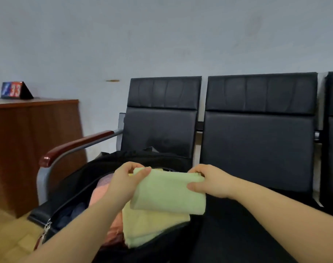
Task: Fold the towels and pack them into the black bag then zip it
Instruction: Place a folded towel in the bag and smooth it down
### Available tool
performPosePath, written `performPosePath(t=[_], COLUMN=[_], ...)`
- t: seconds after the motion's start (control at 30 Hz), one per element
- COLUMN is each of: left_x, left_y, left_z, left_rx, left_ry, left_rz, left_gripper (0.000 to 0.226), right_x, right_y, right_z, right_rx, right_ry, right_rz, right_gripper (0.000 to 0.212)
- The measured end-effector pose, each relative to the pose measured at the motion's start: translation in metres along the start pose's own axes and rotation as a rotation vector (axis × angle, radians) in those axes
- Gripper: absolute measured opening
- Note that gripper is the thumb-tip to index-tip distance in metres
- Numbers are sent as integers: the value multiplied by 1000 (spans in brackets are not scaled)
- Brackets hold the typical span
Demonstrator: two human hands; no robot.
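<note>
Both forearms extended forward over open black bag on seat. Left hand pinches folded green towel's left edge; right hand pinches right edge. Towel held above yellow towel packed inside bag.

One head-worn camera looks forward and down, close over the black bag on the chairs.

The scene is lit softly and evenly, with a cool cast on the grey wall; no single light source can be made out. Shadows are faint and diffuse. Dull sheen is seen on the black seat backs. Slight blur is spread over everything, and straight lines are bowed and tilted toward the edges by the wide lens
</note>
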State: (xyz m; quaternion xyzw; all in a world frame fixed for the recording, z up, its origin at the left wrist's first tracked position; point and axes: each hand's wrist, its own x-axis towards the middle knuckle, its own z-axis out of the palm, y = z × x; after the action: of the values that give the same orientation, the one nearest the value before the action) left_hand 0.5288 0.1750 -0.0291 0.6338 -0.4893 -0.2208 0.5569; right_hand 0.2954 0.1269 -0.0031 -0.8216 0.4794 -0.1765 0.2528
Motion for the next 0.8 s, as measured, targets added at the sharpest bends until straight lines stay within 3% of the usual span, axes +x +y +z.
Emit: performPosePath(t=[0.23,0.43,0.53,0.7,0.8], left_x=[87,141,161,168,160], left_y=[-4,-40,-61,-96,-109], left_z=[-4,0,0,14,26], left_rx=[27,77,123,297,437], left_ry=[165,269,316,160,92], left_rz=[56,41,-54,-329,-371], left_gripper=[13,14,20,31,34], right_x=[105,179,211,235,230], right_y=[-13,-6,-2,20,33], right_z=[11,44,60,92,110], right_rx=[195,366,403,335,355], right_ry=[254,342,356,314,229], right_rz=[-76,-84,-52,151,282], right_gripper=[32,45,48,38,39])
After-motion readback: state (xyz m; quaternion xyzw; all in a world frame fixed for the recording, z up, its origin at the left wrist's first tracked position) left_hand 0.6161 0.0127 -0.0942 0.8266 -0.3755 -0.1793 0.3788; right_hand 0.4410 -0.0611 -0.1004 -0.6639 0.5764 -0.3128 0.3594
